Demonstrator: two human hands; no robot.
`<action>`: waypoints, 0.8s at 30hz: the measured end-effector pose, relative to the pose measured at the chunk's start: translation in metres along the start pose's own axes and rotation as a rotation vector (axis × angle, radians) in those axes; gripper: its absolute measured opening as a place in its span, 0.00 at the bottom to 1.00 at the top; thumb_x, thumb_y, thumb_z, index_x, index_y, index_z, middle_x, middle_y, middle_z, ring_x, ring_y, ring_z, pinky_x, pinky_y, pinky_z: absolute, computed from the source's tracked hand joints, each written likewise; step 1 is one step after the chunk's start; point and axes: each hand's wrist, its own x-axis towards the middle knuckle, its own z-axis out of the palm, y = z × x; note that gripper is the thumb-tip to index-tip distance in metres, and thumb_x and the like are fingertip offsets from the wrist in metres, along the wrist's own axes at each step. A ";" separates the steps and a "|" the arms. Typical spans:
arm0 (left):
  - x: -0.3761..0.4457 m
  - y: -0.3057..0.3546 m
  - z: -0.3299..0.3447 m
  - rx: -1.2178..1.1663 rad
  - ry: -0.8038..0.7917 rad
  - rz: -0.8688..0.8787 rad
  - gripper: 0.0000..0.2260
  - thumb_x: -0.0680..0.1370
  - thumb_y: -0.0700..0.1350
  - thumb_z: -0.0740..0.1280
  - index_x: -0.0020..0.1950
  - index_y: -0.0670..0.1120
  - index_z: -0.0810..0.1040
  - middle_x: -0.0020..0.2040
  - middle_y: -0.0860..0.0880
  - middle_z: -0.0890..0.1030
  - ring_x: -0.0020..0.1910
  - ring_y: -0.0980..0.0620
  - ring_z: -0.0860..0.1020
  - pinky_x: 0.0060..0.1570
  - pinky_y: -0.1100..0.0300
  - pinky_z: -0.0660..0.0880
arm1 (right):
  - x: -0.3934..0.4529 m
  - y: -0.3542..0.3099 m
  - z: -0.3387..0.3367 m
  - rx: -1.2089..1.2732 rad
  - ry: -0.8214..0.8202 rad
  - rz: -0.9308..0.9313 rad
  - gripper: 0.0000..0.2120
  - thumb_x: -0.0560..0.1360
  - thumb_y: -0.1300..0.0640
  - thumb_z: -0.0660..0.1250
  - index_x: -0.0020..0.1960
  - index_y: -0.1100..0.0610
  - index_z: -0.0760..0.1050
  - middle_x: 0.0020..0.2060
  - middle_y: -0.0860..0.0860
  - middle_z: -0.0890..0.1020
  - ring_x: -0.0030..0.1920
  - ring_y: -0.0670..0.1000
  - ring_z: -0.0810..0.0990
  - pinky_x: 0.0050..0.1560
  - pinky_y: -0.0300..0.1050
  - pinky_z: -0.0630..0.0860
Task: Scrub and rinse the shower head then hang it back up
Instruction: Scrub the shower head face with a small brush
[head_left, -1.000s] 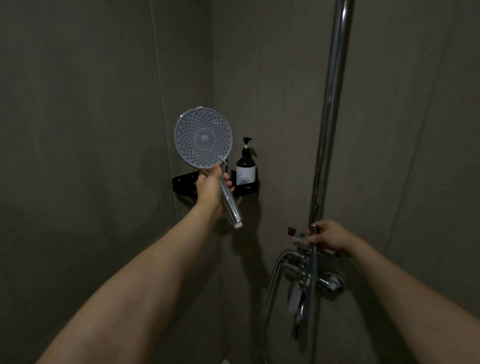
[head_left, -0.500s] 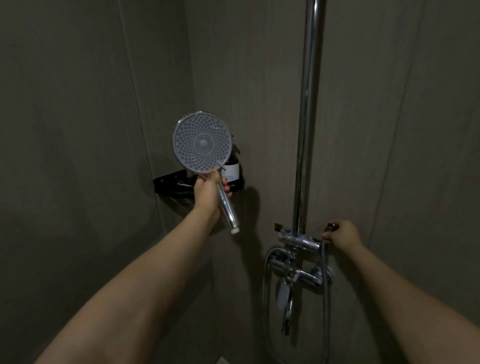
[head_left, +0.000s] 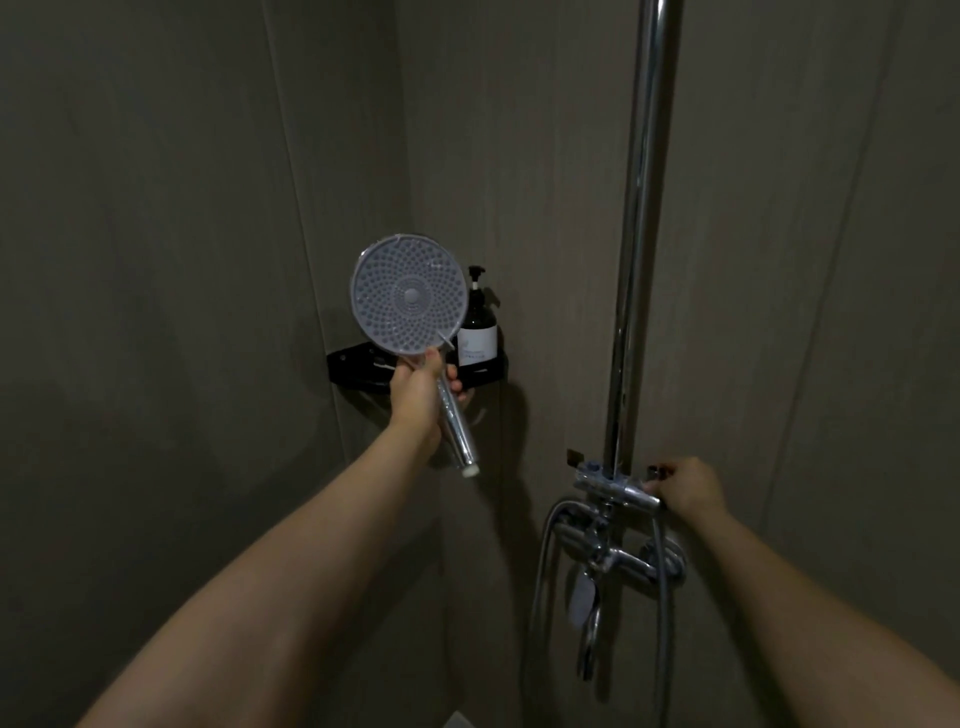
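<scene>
With its round spray face upward and toward the camera, the shower head (head_left: 409, 296) is clamped at the handle top by the left hand (head_left: 418, 397); the handle extends below. The right hand (head_left: 688, 491) grips the valve bracket (head_left: 615, 488) on the riser pipe (head_left: 636, 260).

The shower stall is dim, with the grey walls (head_left: 156, 260) muddy and darkest toward the lower left corner of the frame. Light seems to come from behind and above the camera: the shower head (head_left: 409, 296) face is the palest thing in view, and the chrome riser pipe (head_left: 641, 208) carries a long bright streak of glare. Soft shadows fall on the wall below the corner shelf (head_left: 483, 371) and beside the mixer (head_left: 618, 561). Wide-angle distortion bows the wall seams and swells the forearms at the bottom edge. Fine detail is soft and noisy; the bottle (head_left: 477, 332) label is unreadable.
</scene>
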 end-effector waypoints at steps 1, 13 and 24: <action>0.001 -0.001 -0.001 0.003 0.005 0.002 0.06 0.82 0.44 0.56 0.47 0.52 0.69 0.34 0.49 0.71 0.31 0.54 0.69 0.34 0.60 0.71 | 0.001 -0.001 0.001 -0.023 -0.011 0.011 0.12 0.71 0.62 0.71 0.53 0.64 0.80 0.48 0.59 0.84 0.47 0.55 0.80 0.42 0.39 0.68; 0.014 -0.002 -0.012 0.016 0.088 0.004 0.05 0.81 0.46 0.56 0.47 0.53 0.70 0.35 0.49 0.73 0.31 0.54 0.71 0.36 0.59 0.72 | -0.023 -0.014 0.024 -0.525 0.155 -0.021 0.12 0.77 0.61 0.57 0.52 0.61 0.78 0.54 0.57 0.79 0.56 0.55 0.76 0.57 0.44 0.69; 0.029 0.022 -0.040 -0.013 0.134 0.077 0.05 0.81 0.45 0.57 0.45 0.50 0.68 0.34 0.48 0.72 0.30 0.53 0.70 0.34 0.58 0.71 | -0.019 -0.161 0.057 -0.516 -0.231 -0.264 0.14 0.76 0.61 0.57 0.58 0.63 0.75 0.59 0.59 0.78 0.58 0.57 0.78 0.51 0.44 0.74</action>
